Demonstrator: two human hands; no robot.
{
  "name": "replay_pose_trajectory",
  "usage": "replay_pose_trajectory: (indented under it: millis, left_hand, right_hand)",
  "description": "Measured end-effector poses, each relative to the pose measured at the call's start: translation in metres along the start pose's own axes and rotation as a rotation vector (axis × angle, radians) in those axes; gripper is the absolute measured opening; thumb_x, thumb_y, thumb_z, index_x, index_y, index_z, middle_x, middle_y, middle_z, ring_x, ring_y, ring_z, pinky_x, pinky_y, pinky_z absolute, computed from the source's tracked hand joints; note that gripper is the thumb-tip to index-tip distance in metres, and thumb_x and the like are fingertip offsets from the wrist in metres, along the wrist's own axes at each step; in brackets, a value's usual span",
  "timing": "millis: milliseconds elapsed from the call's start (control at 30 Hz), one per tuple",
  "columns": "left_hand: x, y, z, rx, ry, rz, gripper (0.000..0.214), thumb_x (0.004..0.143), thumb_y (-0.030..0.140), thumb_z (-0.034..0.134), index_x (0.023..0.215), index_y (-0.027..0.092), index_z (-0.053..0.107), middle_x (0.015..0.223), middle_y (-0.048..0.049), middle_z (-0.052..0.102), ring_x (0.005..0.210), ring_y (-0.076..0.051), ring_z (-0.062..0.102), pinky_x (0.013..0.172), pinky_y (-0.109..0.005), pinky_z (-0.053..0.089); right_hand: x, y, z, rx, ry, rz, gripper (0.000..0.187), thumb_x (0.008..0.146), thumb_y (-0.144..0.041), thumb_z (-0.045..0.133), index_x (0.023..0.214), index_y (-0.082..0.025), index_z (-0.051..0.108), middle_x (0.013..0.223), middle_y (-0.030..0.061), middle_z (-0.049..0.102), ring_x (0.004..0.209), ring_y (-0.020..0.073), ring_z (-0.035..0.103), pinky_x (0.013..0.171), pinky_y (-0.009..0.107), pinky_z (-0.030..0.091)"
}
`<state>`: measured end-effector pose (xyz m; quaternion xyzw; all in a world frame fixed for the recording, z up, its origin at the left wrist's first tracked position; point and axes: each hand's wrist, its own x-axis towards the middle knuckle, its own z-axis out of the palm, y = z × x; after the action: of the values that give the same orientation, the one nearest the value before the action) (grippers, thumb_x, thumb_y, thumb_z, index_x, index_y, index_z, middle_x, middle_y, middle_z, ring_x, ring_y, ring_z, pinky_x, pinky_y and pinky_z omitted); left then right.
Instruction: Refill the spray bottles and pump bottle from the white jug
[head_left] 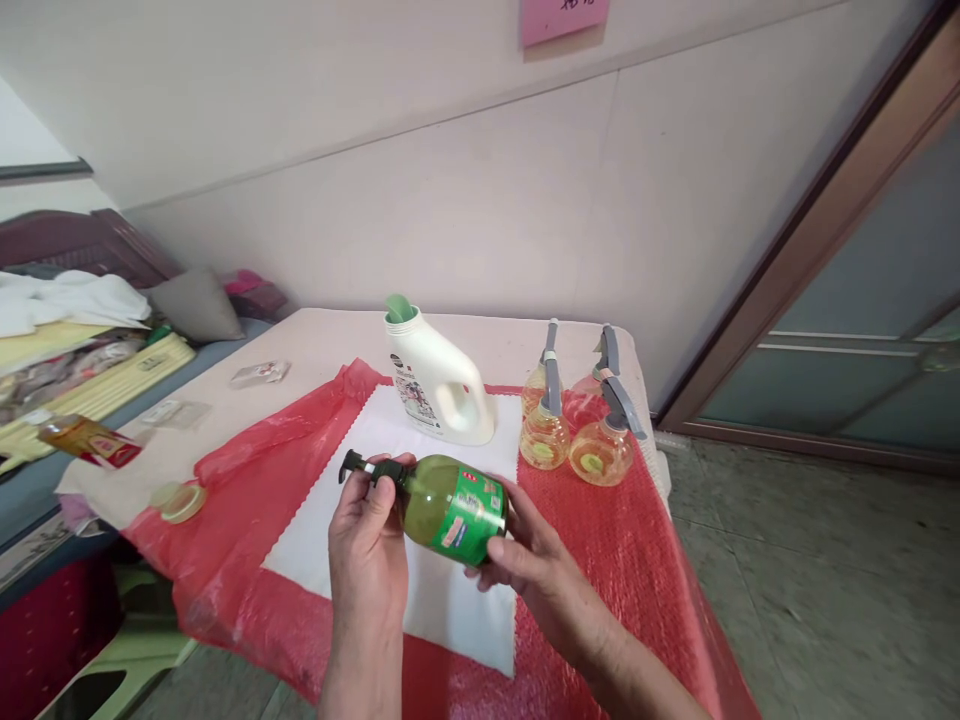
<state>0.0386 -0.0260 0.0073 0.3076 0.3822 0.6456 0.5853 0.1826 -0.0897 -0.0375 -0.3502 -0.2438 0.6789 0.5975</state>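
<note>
A green pump bottle (pixel 442 505) with a black pump head and a green label is held tilted above the white cloth (pixel 442 610). My left hand (pixel 371 530) is closed round the pump collar at its neck. Around the lower end of the bottle, my right hand (pixel 525 545) grips with thumb in front and fingers behind. Beyond them a large white detergent jug (pixel 439 375) stands uncapped on the cloth, something green at its mouth. To its right are several round clear pump bottles with grey pump heads, one of them a bottle of yellowish liquid (pixel 600 452).
Red plastic sheeting (pixel 247 510) covers much of the table. At the left lie a clear round lid (pixel 182 502), a crumpled clear plastic piece (pixel 260 374) and an amber bottle (pixel 88 438). A wall stands behind; a bed with a grey pillow (pixel 196 305) is at far left.
</note>
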Motion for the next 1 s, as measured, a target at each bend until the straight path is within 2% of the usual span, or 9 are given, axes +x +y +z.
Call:
replay_pose_trajectory:
  millis: [133, 333, 467, 567, 667, 767, 867, 933, 1000]
  left_hand:
    - [-0.002, 0.002, -0.001, 0.008, -0.024, -0.015, 0.028, 0.072, 0.03, 0.08, 0.093, 0.019, 0.067, 0.097, -0.0075, 0.073, 0.091, -0.02, 0.067, 0.076, -0.028, 0.053]
    - [-0.002, 0.0, -0.004, -0.024, 0.023, -0.014, 0.025, 0.072, 0.028, 0.08, 0.091, 0.018, 0.066, 0.096, -0.007, 0.073, 0.091, -0.019, 0.067, 0.078, -0.028, 0.052]
    - [-0.005, 0.002, -0.004, -0.009, 0.002, 0.0, 0.027, 0.07, 0.029, 0.081, 0.09, 0.018, 0.067, 0.096, -0.0073, 0.073, 0.092, -0.02, 0.067, 0.078, -0.029, 0.052]
    - [-0.01, 0.005, -0.001, 0.014, -0.06, -0.016, 0.033, 0.067, 0.031, 0.083, 0.094, 0.017, 0.068, 0.099, -0.0092, 0.074, 0.096, -0.024, 0.068, 0.081, -0.033, 0.052]
    - [-0.012, 0.007, 0.001, 0.026, -0.092, -0.056, 0.036, 0.065, 0.031, 0.084, 0.095, 0.017, 0.069, 0.099, -0.0099, 0.074, 0.096, -0.025, 0.068, 0.084, -0.034, 0.052]
    - [-0.008, 0.005, -0.001, 0.002, -0.054, -0.047, 0.038, 0.063, 0.031, 0.085, 0.095, 0.018, 0.069, 0.095, -0.0095, 0.075, 0.094, -0.026, 0.069, 0.082, -0.034, 0.053]
    - [-0.005, 0.003, -0.003, 0.002, -0.033, -0.033, 0.037, 0.063, 0.029, 0.086, 0.094, 0.018, 0.069, 0.097, -0.0091, 0.075, 0.097, -0.026, 0.069, 0.084, -0.035, 0.052]
    - [-0.004, 0.003, -0.004, -0.002, -0.018, -0.02, 0.037, 0.063, 0.03, 0.086, 0.094, 0.019, 0.069, 0.098, -0.0082, 0.075, 0.096, -0.025, 0.069, 0.085, -0.034, 0.052]
    - [-0.004, 0.004, -0.004, -0.01, -0.019, -0.021, 0.036, 0.063, 0.031, 0.086, 0.093, 0.019, 0.069, 0.098, -0.0077, 0.075, 0.093, -0.023, 0.069, 0.082, -0.033, 0.053]
  right_hand:
    - [0.002, 0.006, 0.0, -0.073, 0.068, 0.151, 0.074, 0.08, -0.08, 0.04, 0.103, -0.012, 0.061, 0.07, 0.0057, 0.063, 0.046, 0.0122, 0.056, 0.043, 0.023, 0.038]
    - [-0.004, 0.0, 0.01, 0.04, -0.018, -0.051, 0.085, 0.062, -0.04, 0.084, 0.136, -0.032, 0.042, 0.14, 0.0069, 0.052, 0.113, 0.0223, 0.058, 0.079, 0.03, 0.051]
    - [-0.005, 0.003, 0.009, -0.001, 0.029, -0.001, 0.068, 0.069, -0.054, 0.074, 0.124, -0.02, 0.053, 0.106, 0.0098, 0.068, 0.073, 0.0163, 0.066, 0.053, 0.023, 0.046]
    - [-0.003, 0.01, 0.008, 0.109, -0.005, 0.3, 0.081, 0.078, -0.081, 0.04, 0.114, -0.011, 0.058, 0.07, 0.0093, 0.067, 0.042, 0.0129, 0.057, 0.04, 0.021, 0.037]
    - [-0.004, 0.012, 0.009, 0.194, -0.065, 0.495, 0.093, 0.079, -0.086, 0.023, 0.114, -0.008, 0.059, 0.067, 0.0128, 0.068, 0.043, 0.014, 0.059, 0.039, 0.019, 0.038]
    - [-0.007, 0.008, 0.013, 0.197, -0.028, 0.349, 0.081, 0.08, -0.081, 0.036, 0.129, -0.018, 0.052, 0.108, 0.0164, 0.069, 0.077, 0.0199, 0.07, 0.049, 0.022, 0.048]
    - [-0.01, 0.004, 0.014, 0.191, 0.009, 0.121, 0.077, 0.072, -0.059, 0.07, 0.138, -0.033, 0.04, 0.145, 0.0069, 0.048, 0.118, 0.0244, 0.058, 0.076, 0.032, 0.055]
    - [-0.009, 0.005, 0.012, 0.128, 0.004, 0.05, 0.084, 0.062, -0.041, 0.081, 0.136, -0.033, 0.042, 0.143, 0.0066, 0.049, 0.114, 0.0241, 0.059, 0.078, 0.031, 0.053]
    - [-0.007, 0.01, 0.009, 0.047, -0.003, 0.078, 0.073, 0.067, -0.05, 0.076, 0.13, -0.024, 0.05, 0.123, 0.0117, 0.063, 0.083, 0.0193, 0.068, 0.059, 0.025, 0.05]
